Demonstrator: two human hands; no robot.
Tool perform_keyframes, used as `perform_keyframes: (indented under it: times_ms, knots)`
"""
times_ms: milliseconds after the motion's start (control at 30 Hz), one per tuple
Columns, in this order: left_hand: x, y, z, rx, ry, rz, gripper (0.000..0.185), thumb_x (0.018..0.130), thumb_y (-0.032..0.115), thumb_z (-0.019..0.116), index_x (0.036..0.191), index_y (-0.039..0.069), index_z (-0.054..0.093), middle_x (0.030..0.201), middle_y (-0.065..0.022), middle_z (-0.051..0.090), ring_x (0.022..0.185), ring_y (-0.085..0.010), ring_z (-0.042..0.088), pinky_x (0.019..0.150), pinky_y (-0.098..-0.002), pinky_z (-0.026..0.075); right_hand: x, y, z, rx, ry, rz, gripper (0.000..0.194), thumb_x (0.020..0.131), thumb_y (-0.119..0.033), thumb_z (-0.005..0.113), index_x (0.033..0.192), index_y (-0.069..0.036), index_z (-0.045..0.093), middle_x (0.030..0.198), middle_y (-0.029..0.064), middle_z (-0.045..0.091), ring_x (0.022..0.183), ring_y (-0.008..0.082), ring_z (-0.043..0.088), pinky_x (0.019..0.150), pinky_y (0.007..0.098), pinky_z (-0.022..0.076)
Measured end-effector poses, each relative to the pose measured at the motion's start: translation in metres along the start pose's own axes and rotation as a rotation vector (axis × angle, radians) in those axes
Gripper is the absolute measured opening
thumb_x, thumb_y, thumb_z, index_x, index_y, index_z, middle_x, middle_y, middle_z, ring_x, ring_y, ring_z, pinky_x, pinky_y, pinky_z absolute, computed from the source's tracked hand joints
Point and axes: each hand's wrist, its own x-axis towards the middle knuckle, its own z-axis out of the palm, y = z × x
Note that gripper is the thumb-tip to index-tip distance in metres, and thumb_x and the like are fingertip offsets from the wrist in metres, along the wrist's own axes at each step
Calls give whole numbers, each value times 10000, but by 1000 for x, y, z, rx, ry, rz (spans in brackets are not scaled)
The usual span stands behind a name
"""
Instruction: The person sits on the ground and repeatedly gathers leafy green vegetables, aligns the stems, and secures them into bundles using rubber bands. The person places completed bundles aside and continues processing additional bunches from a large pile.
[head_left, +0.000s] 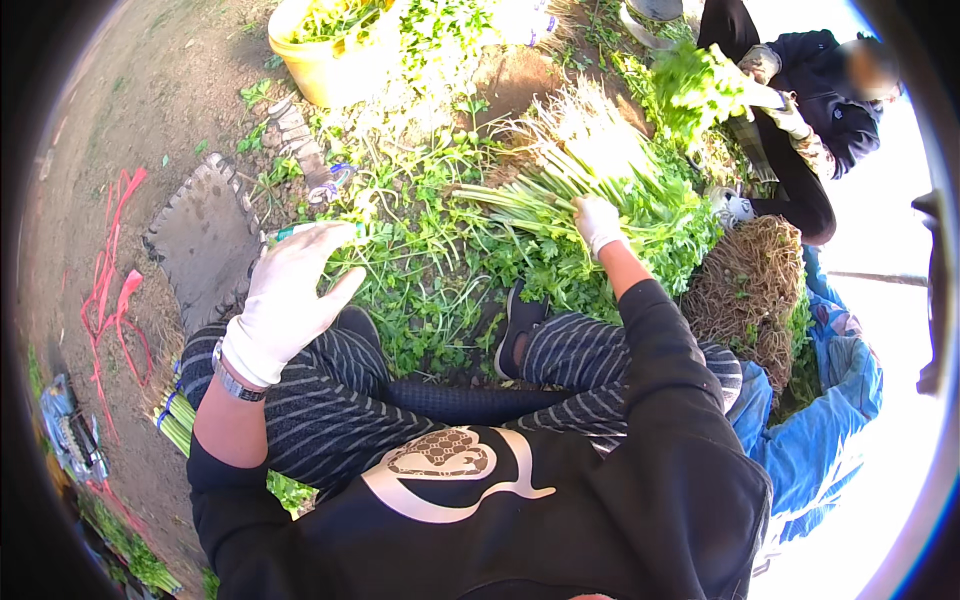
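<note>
My left hand (296, 289), in a white glove with a metal watch at the wrist, is held above my left knee. Its thumb stands apart from the fingers and nothing shows between them. My right hand (598, 223), also gloved in white, is closed around several green celery stalks (517, 206). These stalks lie with their cut or root ends towards the left, against a large heap of leafy celery (660, 217) with pale roots (585, 112). Loose leaves and stems (427, 285) cover the ground between my feet.
A yellow bucket (311, 71) of greens stands at the far left. Another person (817, 112) holds a leafy bunch (694, 86) at upper right. Rooted celery (750, 292) rests on blue sheeting (840, 375). A grey mat (202, 232) and pink strings (101, 300) lie left.
</note>
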Motion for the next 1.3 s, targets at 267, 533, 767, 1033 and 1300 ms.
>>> perform_keyframes:
  times_ms: [267,533,767,1033,1300]
  knots:
    - [-7,0,-4,22,-39,9,409,838,238,666,1171,16,581,1165,-166,633,1114,-321,588,976,-396,456,24,-84,-89,-1,109,-154,154,875,-174,561,1022,-125,564,874,111,662,723,297,653,646,428,517]
    - [-16,-3,-4,38,-132,1,444,838,240,672,1200,8,562,1147,-190,630,1066,-354,596,950,-425,460,49,-161,82,154,152,-201,367,765,-222,699,1096,-136,567,1158,64,580,1101,267,534,938,481,407]
    - [-17,-7,-7,33,-149,19,440,830,225,674,1193,1,565,1140,-186,631,1067,-350,593,957,-427,453,70,-134,23,487,94,-58,413,848,-194,652,1242,-122,550,966,148,668,855,329,657,739,408,546]
    - [-18,-6,-5,33,-164,53,440,837,247,668,1189,3,569,1145,-190,631,1073,-352,593,957,-429,452,61,-97,-120,511,205,-53,469,906,-401,637,1231,-67,587,922,120,669,805,227,622,743,342,503]
    - [12,-8,43,-178,-386,-159,546,890,424,617,1259,26,557,1220,-174,620,1116,-306,599,970,-396,456,34,-117,-140,1395,-37,-104,248,909,-251,680,1092,-87,647,729,-54,555,604,34,486,563,181,411]
